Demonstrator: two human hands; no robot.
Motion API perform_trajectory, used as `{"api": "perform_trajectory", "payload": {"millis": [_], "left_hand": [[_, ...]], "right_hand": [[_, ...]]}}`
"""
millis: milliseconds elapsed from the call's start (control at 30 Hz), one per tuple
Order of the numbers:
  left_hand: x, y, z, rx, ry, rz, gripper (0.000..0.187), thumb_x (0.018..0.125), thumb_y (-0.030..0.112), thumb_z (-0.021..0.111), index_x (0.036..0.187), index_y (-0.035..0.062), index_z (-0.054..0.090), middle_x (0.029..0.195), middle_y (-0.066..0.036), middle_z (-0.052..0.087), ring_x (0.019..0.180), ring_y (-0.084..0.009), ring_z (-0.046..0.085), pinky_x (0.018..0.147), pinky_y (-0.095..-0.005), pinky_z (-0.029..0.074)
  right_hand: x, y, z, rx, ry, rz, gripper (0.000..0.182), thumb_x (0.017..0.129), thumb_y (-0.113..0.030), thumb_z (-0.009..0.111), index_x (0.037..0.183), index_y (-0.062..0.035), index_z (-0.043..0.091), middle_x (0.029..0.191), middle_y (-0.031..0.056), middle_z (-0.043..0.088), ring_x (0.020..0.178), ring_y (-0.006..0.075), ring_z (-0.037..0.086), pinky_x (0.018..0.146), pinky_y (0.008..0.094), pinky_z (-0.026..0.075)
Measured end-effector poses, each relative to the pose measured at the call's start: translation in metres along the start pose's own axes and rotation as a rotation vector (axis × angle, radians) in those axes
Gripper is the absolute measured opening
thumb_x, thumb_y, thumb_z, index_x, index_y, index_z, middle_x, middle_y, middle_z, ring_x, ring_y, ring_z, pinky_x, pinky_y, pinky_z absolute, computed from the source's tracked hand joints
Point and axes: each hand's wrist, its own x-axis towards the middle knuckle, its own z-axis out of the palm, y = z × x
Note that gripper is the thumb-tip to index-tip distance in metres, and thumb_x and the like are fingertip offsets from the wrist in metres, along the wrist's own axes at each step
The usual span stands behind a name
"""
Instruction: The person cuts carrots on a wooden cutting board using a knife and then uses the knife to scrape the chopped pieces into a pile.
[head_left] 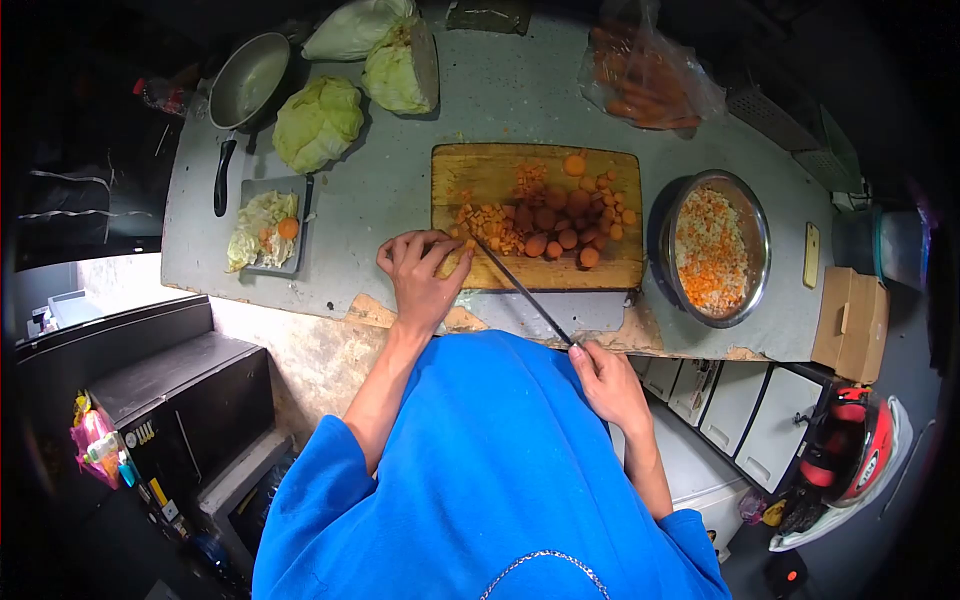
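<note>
My right hand [608, 382] is closed round the handle of a long knife [522, 290]. Its thin dark blade slants up and left across the wooden cutting board [610, 272], with the tip close to my left fingers. At the board's left edge, my left hand [425, 268] has bent fingers around a small carrot piece [468, 244], partly hidden by the fingertips. Diced carrot [487, 218] lies right beside the blade's tip. Further right on the board is a pile of carrot slices and chunks [565, 215].
A steel bowl [762, 250] of chopped carrot and pale shreds stands right of the board. Bagged carrots [650, 85] lie at the back. Cabbages [318, 122], a frying pan [248, 85] and a tray of scraps [297, 250] sit left. A phone-like yellow object [811, 255] lies far right.
</note>
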Motion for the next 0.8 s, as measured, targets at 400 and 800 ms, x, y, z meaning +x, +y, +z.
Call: {"api": "perform_trajectory", "payload": {"millis": [400,800], "left_hand": [[-0.005,0.006,0.008,-0.081,0.022,-0.089,0.012,0.085,0.022,0.083,0.094,0.0138,0.085,0.101,0.001,0.074,0.109,-0.0223,0.055,0.105,-0.045,0.025],[-0.001,0.007,0.005,-0.121,-0.025,-0.163,0.012,0.085,0.024,0.083,0.091,0.0138,0.084,0.102,0.0,0.072,0.111,-0.0224,0.054,0.105,-0.0425,0.025]], "right_hand": [[0.007,-0.002,-0.008,-0.116,-0.004,-0.039,0.045,0.106,-0.042,0.053,0.098,-0.0003,0.067,0.075,0.0298,0.066,0.078,0.0514,0.065,0.071,0.0563,0.049],[0.016,0.003,-0.002,-0.195,-0.02,-0.067,0.047,0.109,-0.041,0.048,0.097,0.0026,0.062,0.084,0.0291,0.07,0.082,0.0509,0.067,0.076,0.0538,0.053]]}}
